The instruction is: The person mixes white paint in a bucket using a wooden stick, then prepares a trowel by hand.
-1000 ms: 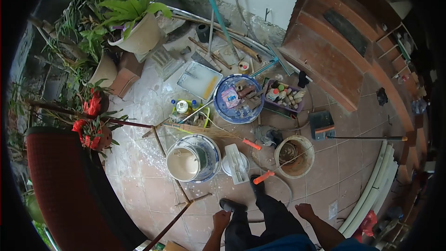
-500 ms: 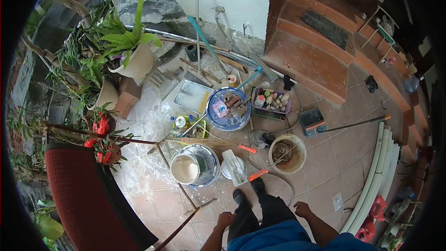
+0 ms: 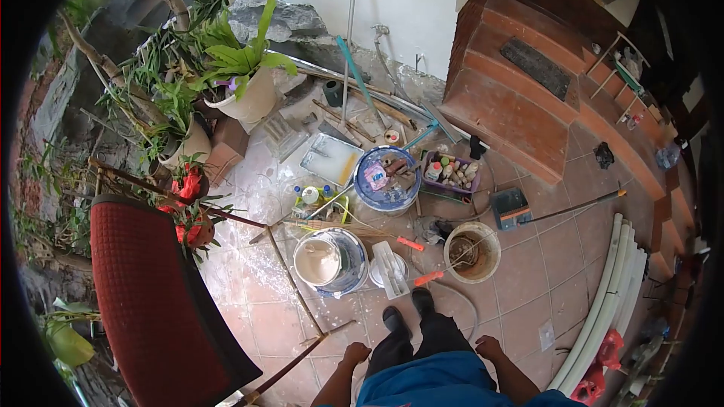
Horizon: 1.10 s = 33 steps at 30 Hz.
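My left hand (image 3: 357, 353) hangs beside my left thigh with its fingers curled in, and nothing shows in it. My right hand (image 3: 489, 347) hangs at the other side, also curled, with nothing visible in it. Ahead of my feet lies a white trough-like tool (image 3: 391, 270). To its left stands a bucket (image 3: 317, 262) with pale contents. A round tub (image 3: 472, 252) with brown residue and a stirring rod is to the right. Farther off are a blue-rimmed bucket (image 3: 386, 179) with items on top and a purple crate (image 3: 449, 173) of bottles.
A red padded cover (image 3: 162, 301) on a metal frame (image 3: 294, 286) fills the left side. Potted plants (image 3: 253, 94) line the back left. Brick steps (image 3: 513, 98) rise at the back right. White pipes (image 3: 603, 305) and a long-handled dustpan (image 3: 510, 208) lie on the right.
The view has shifted, so the scene sits slightly lower and, on the left, farther right. Both hands stay low at my sides; the objects on the floor look unmoved.
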Available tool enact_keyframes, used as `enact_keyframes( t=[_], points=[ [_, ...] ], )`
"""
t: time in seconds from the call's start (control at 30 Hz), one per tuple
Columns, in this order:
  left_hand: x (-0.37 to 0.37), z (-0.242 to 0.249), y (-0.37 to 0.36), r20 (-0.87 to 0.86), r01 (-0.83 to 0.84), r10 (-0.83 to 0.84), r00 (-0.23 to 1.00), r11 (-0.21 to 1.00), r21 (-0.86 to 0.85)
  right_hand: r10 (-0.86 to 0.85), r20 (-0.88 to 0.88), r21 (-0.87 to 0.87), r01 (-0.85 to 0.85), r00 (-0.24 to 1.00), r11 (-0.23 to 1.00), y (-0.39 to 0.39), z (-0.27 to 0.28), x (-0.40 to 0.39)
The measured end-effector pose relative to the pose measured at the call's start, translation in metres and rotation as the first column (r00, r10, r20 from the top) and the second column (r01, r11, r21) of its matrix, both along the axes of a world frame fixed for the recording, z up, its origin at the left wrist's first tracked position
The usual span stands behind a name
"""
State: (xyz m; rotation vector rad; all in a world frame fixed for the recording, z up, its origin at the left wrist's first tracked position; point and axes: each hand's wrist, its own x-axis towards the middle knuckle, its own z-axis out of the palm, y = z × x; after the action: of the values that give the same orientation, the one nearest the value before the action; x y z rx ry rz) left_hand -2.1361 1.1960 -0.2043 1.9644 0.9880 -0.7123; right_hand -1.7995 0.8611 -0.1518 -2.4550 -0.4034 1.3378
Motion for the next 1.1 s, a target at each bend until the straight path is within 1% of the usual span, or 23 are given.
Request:
enact_keyframes(
  t=[0.07,0.1,0.2,0.23,0.3,0.33,0.4,0.43,0.47,0.5,0.63,0.7,0.73,0.77,0.8,0.9,0.93,0.97,1.0,1.07,1.1],
  points=[
    [-0.009,-0.006,0.001,-0.074,0.064,-0.064,0.995,0.998,-0.005,-0.022,-0.017,-0.041,0.021,1.000,0.999,0.001,0.007,-0.009],
    [-0.011,-0.006,0.000,-0.057,0.086,-0.086,0.995,0.996,-0.004,-0.033,-0.025,-0.063,0.032,0.999,0.998,0.002,0.011,-0.013],
    [-0.016,-0.007,0.003,-0.069,-0.002,-0.005,0.998,0.994,-0.105,-0.011,0.007,-0.026,0.011,1.000,1.000,0.003,0.019,-0.023],
    [-0.015,-0.006,0.003,-0.080,-0.096,0.086,0.993,0.986,-0.135,-0.003,0.022,-0.032,0.004,1.000,0.999,0.005,0.020,-0.026],
    [-0.013,0.002,0.006,-0.050,-0.165,0.158,0.986,0.967,-0.196,0.007,0.045,-0.055,-0.004,0.999,0.998,0.007,0.027,-0.031],
    [-0.009,0.005,0.008,-0.035,-0.196,0.193,0.981,0.954,-0.228,0.015,0.062,-0.037,-0.013,0.998,0.999,0.005,0.026,-0.031],
    [-0.006,0.003,0.007,0.010,-0.177,0.183,0.983,0.966,-0.191,0.031,0.089,-0.008,-0.031,0.996,1.000,0.002,0.022,-0.035],
    [-0.004,0.007,0.009,0.035,-0.125,0.134,0.990,0.976,-0.178,0.005,0.062,-0.017,-0.004,0.998,1.000,0.001,0.023,-0.036],
    [-0.001,0.011,0.010,0.039,-0.123,0.132,0.990,0.977,-0.173,-0.023,0.036,-0.024,0.024,0.999,0.999,0.002,0.023,-0.036],
    [-0.001,0.009,0.010,0.027,-0.105,0.111,0.993,0.980,-0.170,-0.050,0.010,-0.030,0.050,0.999,0.998,0.002,0.024,-0.038],
    [-0.002,0.000,0.011,-0.044,-0.040,0.032,0.999,0.977,-0.208,0.006,0.057,-0.022,-0.004,0.998,1.000,0.003,0.029,-0.045],
    [-0.006,0.001,0.010,-0.082,-0.105,0.086,0.993,0.960,-0.259,0.027,0.084,-0.013,-0.026,0.996,1.000,0.002,0.028,-0.051],
    [-0.006,0.008,0.010,-0.103,-0.136,0.111,0.988,0.949,-0.285,-0.005,0.060,-0.010,0.006,0.998,1.000,0.001,0.028,-0.054],
    [-0.010,0.009,0.008,-0.097,-0.239,0.219,0.971,0.917,-0.320,-0.037,0.039,-0.005,0.037,0.999,0.999,0.002,0.026,-0.053],
    [-0.014,0.007,0.006,-0.109,-0.224,0.199,0.974,0.924,-0.311,-0.069,0.017,-0.001,0.069,0.997,0.998,0.001,0.024,-0.054],
    [-0.018,0.006,0.009,-0.149,-0.182,0.143,0.979,0.936,-0.301,-0.023,0.049,0.014,0.022,0.999,1.000,0.007,0.019,-0.048],
    [-0.017,0.010,0.010,-0.149,-0.116,0.080,0.986,0.960,-0.254,-0.007,0.062,0.027,0.005,0.998,1.000,0.008,0.020,-0.046],
    [-0.011,0.012,0.013,-0.147,-0.049,0.019,0.989,0.978,-0.202,0.001,0.063,-0.021,0.000,0.998,1.000,0.011,0.022,-0.041],
    [-0.007,0.016,0.015,-0.153,0.019,-0.043,0.987,0.988,-0.153,0.006,0.082,0.010,-0.006,0.997,1.000,0.010,0.021,-0.037],
    [0.001,0.024,0.018,-0.150,-0.068,0.040,0.988,0.981,-0.184,0.010,0.122,0.073,-0.019,0.992,0.997,0.012,0.019,-0.029],
    [0.004,0.028,0.017,-0.140,-0.118,0.092,0.986,0.974,-0.192,-0.003,0.094,0.068,-0.004,0.996,0.998,0.014,0.021,-0.023]
  ],
)
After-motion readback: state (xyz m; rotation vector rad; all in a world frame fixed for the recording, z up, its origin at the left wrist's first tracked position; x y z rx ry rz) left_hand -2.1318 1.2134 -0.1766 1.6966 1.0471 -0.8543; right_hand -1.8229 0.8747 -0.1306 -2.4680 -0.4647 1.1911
